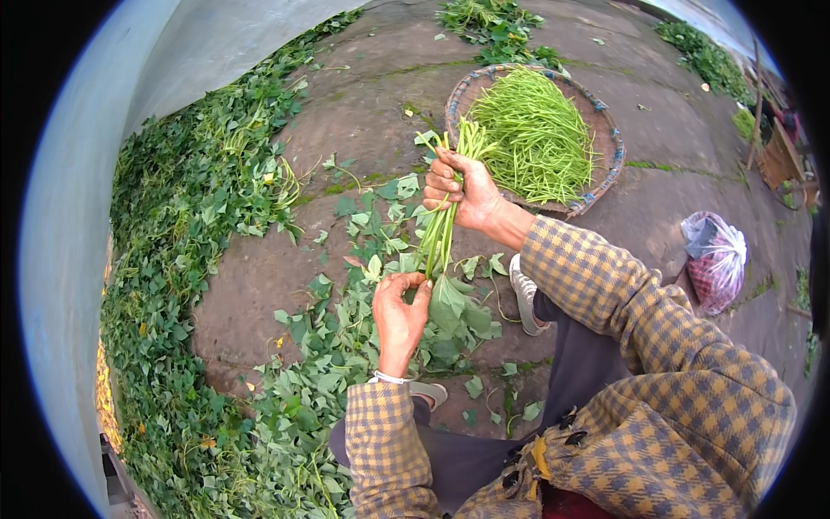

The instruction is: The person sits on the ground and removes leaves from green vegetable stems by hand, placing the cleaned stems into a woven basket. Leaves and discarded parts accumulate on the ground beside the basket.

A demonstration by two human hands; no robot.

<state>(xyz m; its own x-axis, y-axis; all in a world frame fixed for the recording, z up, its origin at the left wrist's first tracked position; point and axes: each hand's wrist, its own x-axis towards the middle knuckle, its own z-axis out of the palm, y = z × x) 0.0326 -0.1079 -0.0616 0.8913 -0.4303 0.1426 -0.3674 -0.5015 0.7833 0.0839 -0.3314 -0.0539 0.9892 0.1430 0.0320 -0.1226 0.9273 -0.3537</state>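
My right hand is closed around a bundle of green leaf stems, whose cut ends stick up above the fist. Lower down, my left hand pinches with thumb and forefinger at the lower end of the stems, where green leaves hang. Just beyond my right hand lies a round woven basket tray with a blue-bound rim, holding a large heap of bare green stems. Loose leaves are strewn on the ground below and beside my left hand.
A long pile of leafy vines runs along the left, beside a pale sheet. More greens lie beyond the tray. A tied plastic bag with reddish contents stands at right. My shoes rest on the concrete ground.
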